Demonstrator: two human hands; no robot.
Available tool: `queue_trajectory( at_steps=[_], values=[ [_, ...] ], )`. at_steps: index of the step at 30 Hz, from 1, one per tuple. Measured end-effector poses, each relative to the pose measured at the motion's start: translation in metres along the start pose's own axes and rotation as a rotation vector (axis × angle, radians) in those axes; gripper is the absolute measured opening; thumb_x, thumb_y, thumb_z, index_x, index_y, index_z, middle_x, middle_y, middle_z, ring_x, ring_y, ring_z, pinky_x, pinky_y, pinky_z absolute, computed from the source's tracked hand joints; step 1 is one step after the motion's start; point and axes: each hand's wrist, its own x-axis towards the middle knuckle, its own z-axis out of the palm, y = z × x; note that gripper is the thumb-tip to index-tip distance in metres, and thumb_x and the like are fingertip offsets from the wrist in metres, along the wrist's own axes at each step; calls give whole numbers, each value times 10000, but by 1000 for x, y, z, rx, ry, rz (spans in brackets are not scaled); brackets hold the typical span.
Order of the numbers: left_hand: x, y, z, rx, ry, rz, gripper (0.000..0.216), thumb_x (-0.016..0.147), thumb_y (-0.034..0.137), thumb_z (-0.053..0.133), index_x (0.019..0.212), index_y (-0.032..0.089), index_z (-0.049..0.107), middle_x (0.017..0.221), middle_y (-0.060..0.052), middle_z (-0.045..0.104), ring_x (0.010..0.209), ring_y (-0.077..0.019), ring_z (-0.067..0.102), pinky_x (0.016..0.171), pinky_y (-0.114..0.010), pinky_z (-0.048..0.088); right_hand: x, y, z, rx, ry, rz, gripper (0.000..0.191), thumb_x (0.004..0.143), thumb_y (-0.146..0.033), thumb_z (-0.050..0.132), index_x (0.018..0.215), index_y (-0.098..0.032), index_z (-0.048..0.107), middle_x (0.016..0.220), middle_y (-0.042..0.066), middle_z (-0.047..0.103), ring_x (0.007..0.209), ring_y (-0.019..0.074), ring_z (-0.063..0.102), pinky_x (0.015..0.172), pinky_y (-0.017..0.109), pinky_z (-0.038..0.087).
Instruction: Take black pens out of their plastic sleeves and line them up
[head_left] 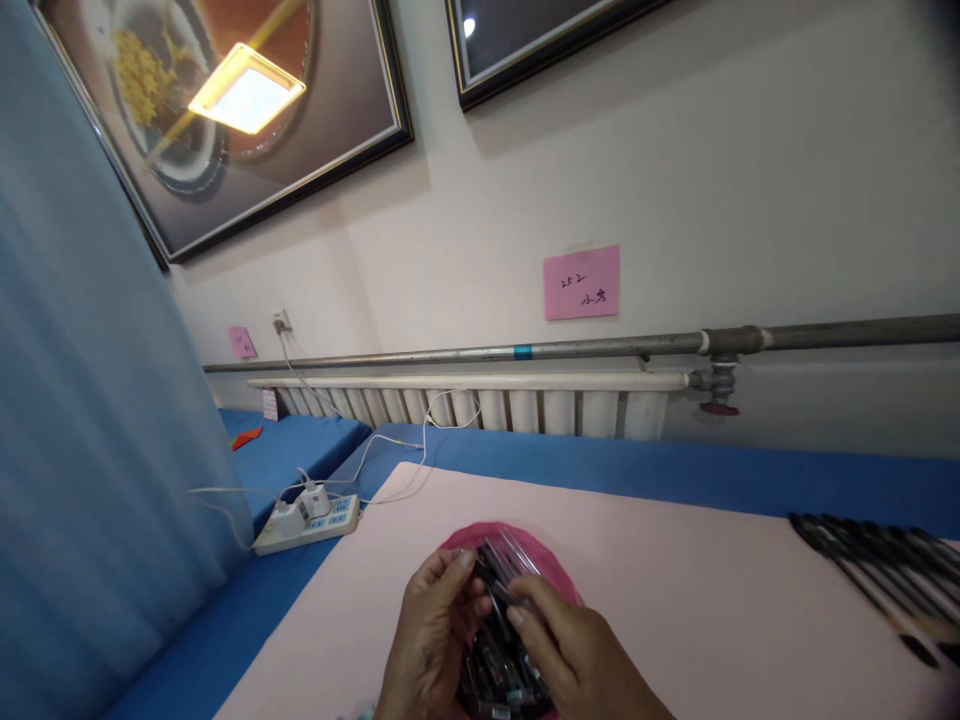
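Over a round pink basket, my left hand and my right hand work close together. Between them is a slim black pen-like piece, pinched by the fingers of my left hand. The thumb and fingers of my right hand close on its lower side. Clear thin plastic tubes or sleeves show just behind the fingers; whether they are held or lie in the basket I cannot tell. Below the hands, many dark, slim pen-like pieces fill the basket, partly covered by both hands.
Pink paper covers much of the blue table. Long black-ended sticks lie in a row at right. A white power strip with plugs and cables sits at left, near a blue curtain. A radiator runs behind.
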Motion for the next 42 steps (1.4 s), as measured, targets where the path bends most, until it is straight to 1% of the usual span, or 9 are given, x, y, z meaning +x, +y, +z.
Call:
queue_trajectory(
  at_steps=[3, 8, 13, 18, 22, 27, 32, 37, 42],
  values=[
    [1, 0, -1, -10, 6, 10, 255, 569, 235, 802, 653, 132, 584, 506, 23, 586, 436, -60, 537, 458, -153, 460, -1, 0, -2, -101, 67, -56, 114, 839, -231, 451, 947, -250, 480, 874, 14, 624, 786, 182, 603, 693, 299, 461],
    [1, 2, -1, -40, 20, 24, 231, 574, 206, 799, 653, 128, 597, 531, 17, 598, 469, -64, 557, 484, -155, 479, -3, 3, -3, -205, 68, -85, 164, 902, -260, 332, 793, -242, 453, 761, 17, 585, 669, 182, 590, 620, 323, 476],
    [2, 1, -2, -78, 46, 26, 234, 551, 188, 810, 661, 129, 612, 536, 18, 604, 479, -68, 565, 488, -156, 490, -2, 6, -2, -228, 69, -136, 134, 853, -197, 427, 970, -245, 472, 914, 35, 601, 812, 197, 613, 706, 336, 495],
    [3, 1, -4, -66, 51, 29, 240, 544, 190, 814, 671, 126, 620, 564, 10, 620, 497, -72, 580, 494, -155, 498, -1, 6, -2, -233, 83, -96, 180, 909, -241, 325, 792, -241, 461, 771, 19, 584, 675, 177, 595, 624, 326, 492],
    [3, 2, -4, -76, 67, 51, 249, 537, 192, 818, 676, 128, 621, 568, 14, 621, 501, -71, 582, 508, -159, 505, -1, 6, -3, -247, 53, -120, 161, 875, -219, 401, 1011, -232, 488, 934, 56, 615, 834, 207, 615, 731, 360, 500],
    [0, 4, -1, -69, 57, 42, 246, 535, 198, 818, 662, 125, 620, 560, 12, 617, 498, -72, 578, 492, -157, 494, 0, 3, -4, -275, 77, -111, 190, 903, -210, 320, 790, -242, 470, 782, 28, 582, 687, 184, 596, 631, 331, 499],
    [-1, 5, 0, -72, 57, 54, 252, 524, 204, 823, 647, 127, 616, 556, 19, 611, 499, -70, 574, 499, -161, 493, -1, 2, -4, -276, 41, -126, 140, 876, -199, 391, 962, -223, 499, 931, 67, 616, 816, 211, 618, 715, 357, 506],
    [1, 5, -2, -42, 44, 43, 247, 536, 211, 817, 651, 127, 615, 551, 17, 610, 490, -68, 567, 491, -160, 482, -1, 4, -4, -276, 52, -87, 195, 912, -223, 316, 790, -233, 468, 778, 37, 597, 696, 192, 601, 640, 341, 489],
    [1, 5, -3, -26, 38, 48, 274, 516, 237, 825, 632, 134, 600, 528, 24, 598, 471, -71, 555, 480, -166, 462, -1, 6, -4, -323, 30, -135, 118, 882, -208, 379, 906, -227, 493, 875, 49, 617, 778, 210, 606, 677, 347, 484]
  ],
)
